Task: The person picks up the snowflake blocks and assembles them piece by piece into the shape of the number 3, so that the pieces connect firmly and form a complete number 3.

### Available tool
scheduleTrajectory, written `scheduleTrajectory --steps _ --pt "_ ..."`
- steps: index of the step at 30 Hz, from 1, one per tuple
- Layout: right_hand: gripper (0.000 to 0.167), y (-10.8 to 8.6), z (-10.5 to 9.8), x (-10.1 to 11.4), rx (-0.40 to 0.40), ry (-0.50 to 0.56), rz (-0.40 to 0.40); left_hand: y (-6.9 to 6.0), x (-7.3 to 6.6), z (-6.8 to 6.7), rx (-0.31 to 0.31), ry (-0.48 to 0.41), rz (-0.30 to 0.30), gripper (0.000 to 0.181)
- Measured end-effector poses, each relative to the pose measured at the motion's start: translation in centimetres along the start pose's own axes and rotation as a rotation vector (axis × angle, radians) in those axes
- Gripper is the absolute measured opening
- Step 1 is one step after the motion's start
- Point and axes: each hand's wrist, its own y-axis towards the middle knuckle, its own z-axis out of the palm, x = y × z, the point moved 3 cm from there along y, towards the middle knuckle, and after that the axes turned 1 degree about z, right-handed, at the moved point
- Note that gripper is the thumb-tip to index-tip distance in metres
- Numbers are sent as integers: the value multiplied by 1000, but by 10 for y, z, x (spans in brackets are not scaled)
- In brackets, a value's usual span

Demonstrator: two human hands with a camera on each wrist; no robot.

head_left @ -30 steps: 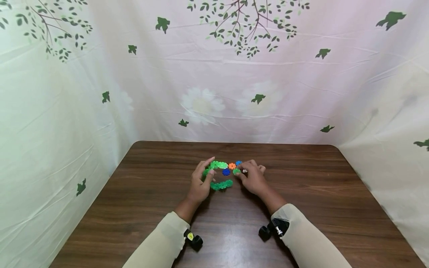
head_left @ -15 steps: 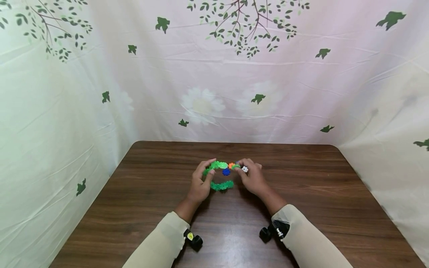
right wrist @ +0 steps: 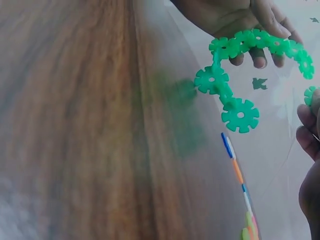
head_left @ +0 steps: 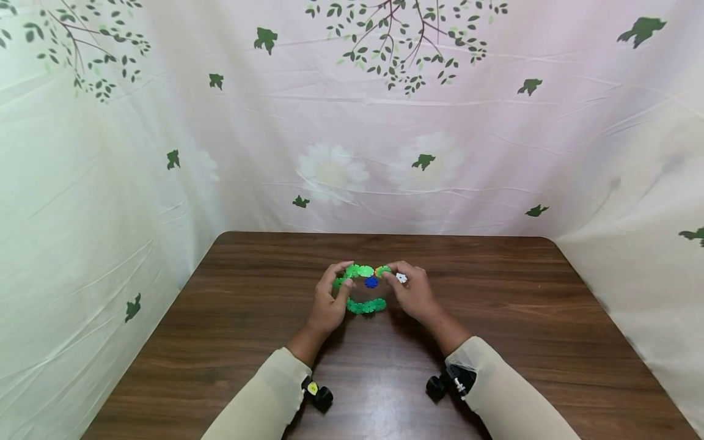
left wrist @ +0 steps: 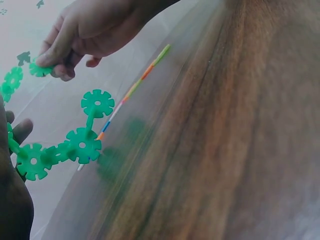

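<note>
My left hand (head_left: 328,302) grips a curved chain of green notched discs (head_left: 365,306) between thumb and fingers. The chain is held above the table in a C shape, its opening toward the right. In the right wrist view, the discs (right wrist: 240,115) interlock at their slots. My right hand (head_left: 416,293) pinches a single green notched disc (head_left: 383,269) between thumb and fingertips. That disc (left wrist: 40,68) is close to the chain's far end; a small gap separates them in the left wrist view.
Loose notched discs lie beyond the hands on the brown wooden table (head_left: 352,379), among them a blue disc (head_left: 371,282) and a white disc (head_left: 401,277). An orange one is mostly covered. Edge-on, these coloured discs (left wrist: 131,90) form a thin line. A printed curtain (head_left: 352,122) surrounds the table.
My right hand has moved left with the green disc, bringing it toward the chain's far end and over the orange disc. The chain's near end has shifted slightly right.
</note>
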Motion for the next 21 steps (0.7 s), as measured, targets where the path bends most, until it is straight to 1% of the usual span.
scheduleTrajectory --steps 3,7,10,13,18,21 --pt "9 0 0 0 4 48 38 1 -1 0 5 -3 14 41" --pt "11 0 1 2 11 68 104 3 -4 1 15 4 63 50" --pt "12 0 2 6 14 86 135 3 -4 2 15 9 97 50" --pt "12 0 3 9 15 110 145 3 -5 2 20 7 104 49" --pt "11 0 5 12 -5 159 126 1 -3 2 47 15 100 50" --pt "10 1 5 15 -13 156 118 1 -2 2 56 22 93 51"
